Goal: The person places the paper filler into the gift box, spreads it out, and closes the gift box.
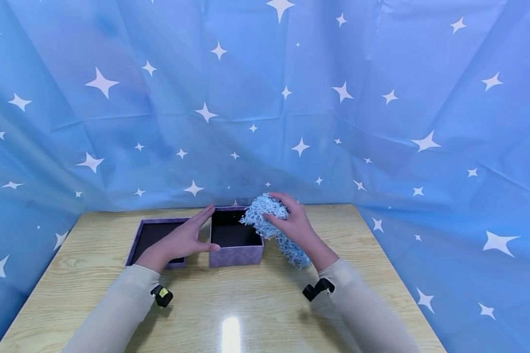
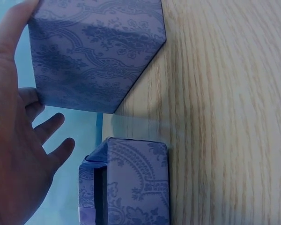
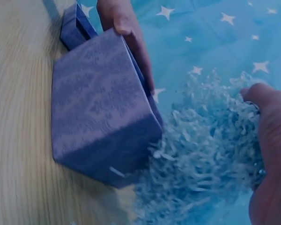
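A purple patterned box (image 1: 236, 256) stands open-topped on the table, its dark inside showing. My left hand (image 1: 186, 241) is spread along the box's left side, thumb at the near corner and fingertips at the far one. Close up in the left wrist view, the left hand (image 2: 18, 126) has its lower fingers off the box. My right hand (image 1: 295, 223) grips a bunch of light-blue shredded paper (image 1: 265, 214) at the box's right rim, partly over the opening. More shredded paper (image 1: 293, 252) shows below that hand. In the right wrist view the shreds (image 3: 201, 145) overlap the box's corner.
The matching purple lid (image 1: 152, 239) lies left of the box with its dark inside up, partly behind my left forearm. A wood-grain table (image 1: 194, 304) carries everything. Behind it hangs a blue cloth (image 1: 265, 98) with white stars.
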Available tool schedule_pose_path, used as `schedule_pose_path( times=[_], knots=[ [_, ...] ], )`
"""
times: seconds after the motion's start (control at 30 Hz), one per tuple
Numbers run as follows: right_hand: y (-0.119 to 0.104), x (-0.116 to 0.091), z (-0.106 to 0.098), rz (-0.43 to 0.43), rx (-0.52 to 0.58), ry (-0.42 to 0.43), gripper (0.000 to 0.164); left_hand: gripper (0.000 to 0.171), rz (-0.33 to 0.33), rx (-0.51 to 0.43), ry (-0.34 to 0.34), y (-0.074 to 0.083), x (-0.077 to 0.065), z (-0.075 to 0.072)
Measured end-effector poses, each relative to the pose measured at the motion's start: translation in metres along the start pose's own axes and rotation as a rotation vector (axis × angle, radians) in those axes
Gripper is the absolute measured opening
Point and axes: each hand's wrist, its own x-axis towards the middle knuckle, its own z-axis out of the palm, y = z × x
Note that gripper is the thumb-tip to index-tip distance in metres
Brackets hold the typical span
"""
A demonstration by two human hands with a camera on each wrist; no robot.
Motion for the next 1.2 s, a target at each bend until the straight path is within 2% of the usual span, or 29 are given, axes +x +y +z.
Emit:
schedule_pose_path(
  times=[0.17, 0.5, 0.7, 0.97, 1.2],
  knots=[
    [-0.004, 0.005, 0.015, 0.033, 0.050, -0.009, 0.058, 0.119, -0.002, 0.001, -0.001, 0.001, 0.000, 0.000],
    [-0.011, 0.014, 0.045, -0.041, 0.084, -0.072, 0.050, 0.121, 0.009, -0.003, 0.001, -0.002, 0.001, 0.001],
    [-0.013, 0.016, 0.057, -0.107, -0.023, -0.137, 0.055, 0.121, 0.009, -0.005, 0.004, -0.001, 0.001, 0.001],
    [-0.018, 0.012, 0.059, -0.127, -0.254, -0.274, 0.075, 0.121, 0.006, 0.012, 0.002, -0.002, 0.002, 0.001],
    [-0.019, 0.010, 0.058, -0.162, -0.274, -0.285, 0.076, 0.119, -0.003, 0.005, -0.001, -0.003, 0.003, 0.001]
  ],
)
